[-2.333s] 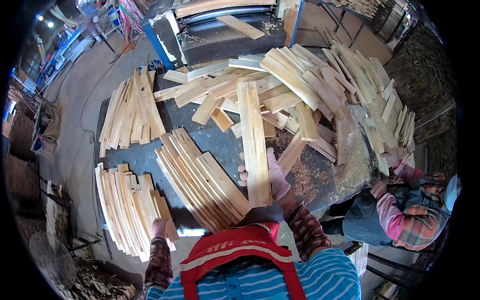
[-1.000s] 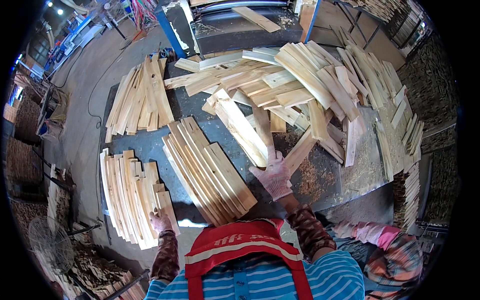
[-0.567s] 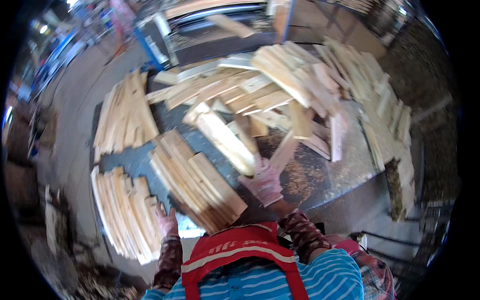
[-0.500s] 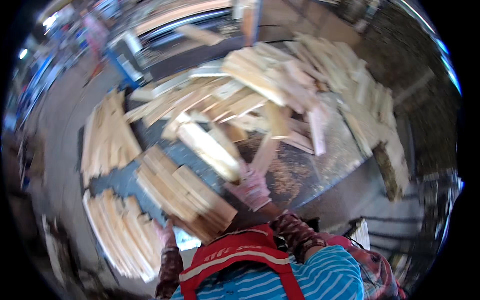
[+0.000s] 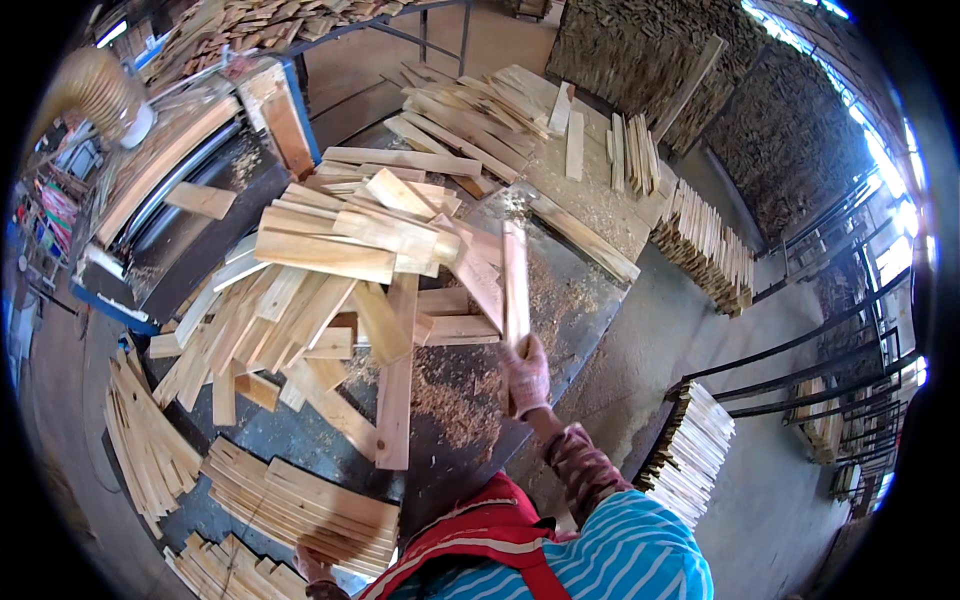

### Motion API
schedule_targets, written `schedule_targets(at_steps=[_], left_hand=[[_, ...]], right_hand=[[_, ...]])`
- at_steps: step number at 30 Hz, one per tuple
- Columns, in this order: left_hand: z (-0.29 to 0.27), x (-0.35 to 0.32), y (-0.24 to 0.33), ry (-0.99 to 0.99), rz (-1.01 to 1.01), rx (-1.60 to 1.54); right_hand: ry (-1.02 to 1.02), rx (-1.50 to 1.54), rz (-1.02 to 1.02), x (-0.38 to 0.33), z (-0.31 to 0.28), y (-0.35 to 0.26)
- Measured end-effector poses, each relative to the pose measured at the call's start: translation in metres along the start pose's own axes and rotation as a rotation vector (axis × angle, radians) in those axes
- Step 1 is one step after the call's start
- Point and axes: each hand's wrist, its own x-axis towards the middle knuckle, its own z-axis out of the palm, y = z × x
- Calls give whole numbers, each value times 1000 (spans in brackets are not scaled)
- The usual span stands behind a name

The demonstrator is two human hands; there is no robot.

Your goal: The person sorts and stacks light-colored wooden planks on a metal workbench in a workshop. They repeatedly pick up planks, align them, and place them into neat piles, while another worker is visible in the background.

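My right hand (image 5: 527, 378), in a pale pinkish glove, is closed around the near end of a narrow wooden board (image 5: 515, 285). This board points away from me, beside the heap of loose boards (image 5: 345, 235) on the dark table (image 5: 590, 325). At the lower left, my left hand (image 5: 314, 566) is at the near edge of a row of boards (image 5: 300, 500) laid side by side. Its fingers are mostly hidden, so its grip is unclear.
Sawdust and shavings (image 5: 455, 405) cover part of the table. A machine with a roller (image 5: 190, 215) stands at the far left. More boards (image 5: 150, 430) lie along the left edge. Stacked boards (image 5: 690, 455) and dark metal bars (image 5: 800, 365) are on the right.
The view has swung right and sharpened. My right hand's board pointed far left before and now points straight away; whether it is the same board I cannot tell. My left hand stays by the row.
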Motion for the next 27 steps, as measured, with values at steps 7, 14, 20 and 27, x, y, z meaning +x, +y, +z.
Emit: schedule_targets(at_steps=[7,14,20,27], left_hand=[[29,-10,-18,291,160,188],[172,-62,29,239,332,592],[266,-72,70,-173,205,418],[415,-137,118,-581,111,-2]], right_hand=[[104,109,-45,147,-52,35],[36,336,26,197,-72,28],[-199,15,-7,251,-79,13],[-211,-970,-308,270,-56,5]])
